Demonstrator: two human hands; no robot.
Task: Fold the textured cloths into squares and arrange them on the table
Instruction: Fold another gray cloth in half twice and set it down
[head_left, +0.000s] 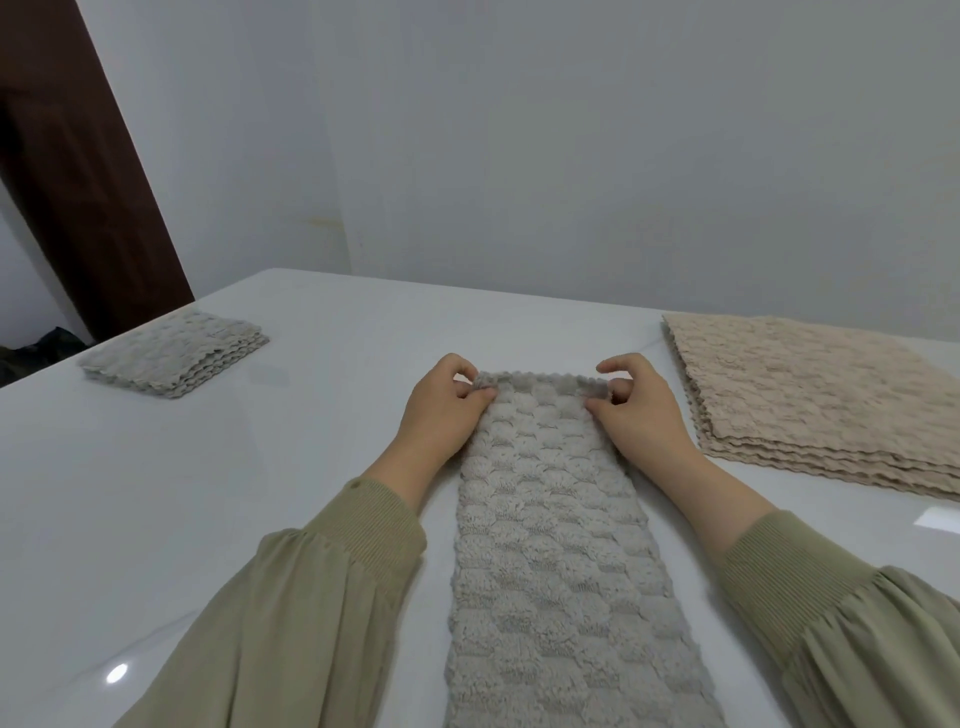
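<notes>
A: Where is the cloth being worked on, and how does it lie?

B: The grey cloth (550, 545) lies on the white table (208, 493), in the middle, as a long narrow strip. Its long axis runs near to far. 1 short end points away toward the wall and the other comes toward the person.

A: And the hands?

B: Both are at the far short end. The left hand (441, 410) pinches the far left corner between thumb and curled fingers. The right hand (636, 410) pinches the far right corner the same way. That edge looks slightly raised off the table.

A: Any other cloths?

B: 2 piles. A grey stack (174, 353) of folded squares sits far left, close to the table's edge. A beige stack (821, 400) of larger flat cloths sits on the right, near the right hand and apart from the strip.

A: What can't you make out?

B: The strip's near end runs off the bottom of the view. The beige stack is cut off at the right edge. The fingertips under the corners are hidden, and I can't count the layers in the strip. Both olive sleeves (322, 597) are cut off too.
</notes>
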